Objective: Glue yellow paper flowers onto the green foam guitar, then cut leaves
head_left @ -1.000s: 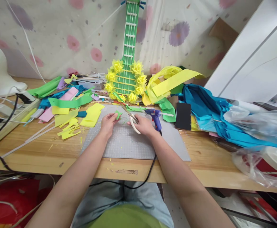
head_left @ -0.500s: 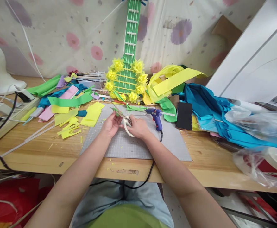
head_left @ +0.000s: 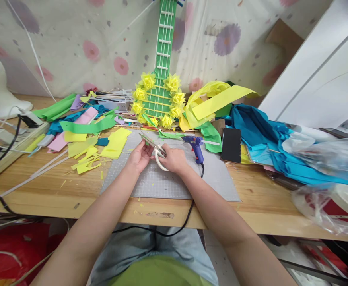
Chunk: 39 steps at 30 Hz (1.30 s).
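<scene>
My right hand (head_left: 174,158) is closed around the white handles of a pair of scissors (head_left: 161,160). The blades point up and left, past the fingertips of my left hand (head_left: 140,156). That hand is palm up with its fingers curled by the blades, and a small bit of green shows at its fingertips, too small to make out fully. Both hands are above a grey cutting mat (head_left: 174,184). A blue glue gun (head_left: 196,147) lies on the mat to the right of my right hand.
Behind the mat stands a green paper guitar (head_left: 157,101) ringed with yellow flowers. Yellow paper pieces (head_left: 115,143) and green strips (head_left: 88,127) lie at left. At right are a black phone (head_left: 231,145), blue paper (head_left: 259,131) and plastic-wrapped rolls (head_left: 337,204).
The scissor blades look closer together than before, and less green shows at my left fingertips. My hands have hardly moved.
</scene>
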Each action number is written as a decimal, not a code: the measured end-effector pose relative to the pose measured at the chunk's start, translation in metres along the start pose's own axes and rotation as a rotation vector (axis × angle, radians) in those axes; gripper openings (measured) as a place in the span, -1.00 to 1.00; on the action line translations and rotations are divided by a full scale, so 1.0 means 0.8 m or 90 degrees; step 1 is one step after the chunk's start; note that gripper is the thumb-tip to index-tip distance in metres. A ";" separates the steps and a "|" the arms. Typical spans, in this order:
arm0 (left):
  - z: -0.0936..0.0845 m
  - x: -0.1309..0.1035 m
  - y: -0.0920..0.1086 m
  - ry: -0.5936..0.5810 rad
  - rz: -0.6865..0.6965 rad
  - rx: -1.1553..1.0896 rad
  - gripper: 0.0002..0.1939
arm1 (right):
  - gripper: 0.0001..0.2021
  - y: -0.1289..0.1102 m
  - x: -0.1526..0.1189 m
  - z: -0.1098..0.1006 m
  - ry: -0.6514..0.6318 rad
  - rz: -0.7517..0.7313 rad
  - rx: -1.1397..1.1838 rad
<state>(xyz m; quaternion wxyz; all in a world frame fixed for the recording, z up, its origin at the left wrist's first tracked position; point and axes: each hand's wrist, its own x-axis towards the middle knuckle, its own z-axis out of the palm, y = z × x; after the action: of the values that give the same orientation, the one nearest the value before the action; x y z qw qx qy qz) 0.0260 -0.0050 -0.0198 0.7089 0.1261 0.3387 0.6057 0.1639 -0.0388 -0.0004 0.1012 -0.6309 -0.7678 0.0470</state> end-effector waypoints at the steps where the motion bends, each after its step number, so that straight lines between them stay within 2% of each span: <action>1: -0.001 0.001 0.000 -0.001 0.002 -0.002 -0.93 | -0.46 0.001 0.000 0.000 -0.001 -0.001 0.000; 11: -0.004 -0.001 0.003 -0.041 0.088 0.057 -0.94 | -0.45 0.010 -0.001 -0.003 -0.006 -0.007 0.018; 20: -0.007 -0.001 0.006 -0.023 0.121 0.084 -0.90 | -0.46 0.022 0.000 -0.005 -0.020 -0.022 0.038; 33: -0.003 -0.004 0.006 0.027 0.121 0.060 -0.88 | -0.45 0.026 0.003 -0.004 -0.031 0.037 0.110; 39: 0.000 -0.007 0.005 0.043 0.134 0.087 -0.89 | -0.48 0.021 0.003 -0.004 -0.010 0.109 0.132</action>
<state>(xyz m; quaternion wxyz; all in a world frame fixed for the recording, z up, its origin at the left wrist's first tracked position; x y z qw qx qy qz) 0.0223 -0.0091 -0.0157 0.6195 0.1883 0.3880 0.6559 0.1802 -0.0332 -0.0006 0.1552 -0.6800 -0.7029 0.1398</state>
